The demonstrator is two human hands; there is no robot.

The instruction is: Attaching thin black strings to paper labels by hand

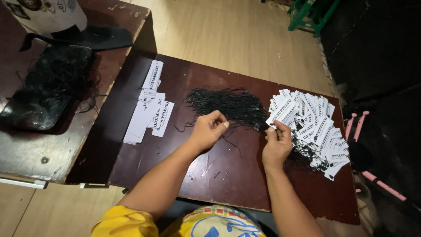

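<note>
Table: the dark brown wooden table (228, 175) shows bare wood between both forearms and along its near edge.
Left edge: a neat stack of white printed paper tags (149, 105) lies well apart from the hands.
Left hand (209, 130): hovers mid-table, fingers curled shut, pinching a thin black string out of the tangled heap of black strings (228, 104).
Right hand (277, 142): fingers closed on one tag at the rim of the fanned pile of white strung tags (313, 127), near the right edge.

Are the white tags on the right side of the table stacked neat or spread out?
Spread out. The white tags lie fanned and overlapping in a loose heap, black strings among them. The right hand touches the heap's left edge.
</note>
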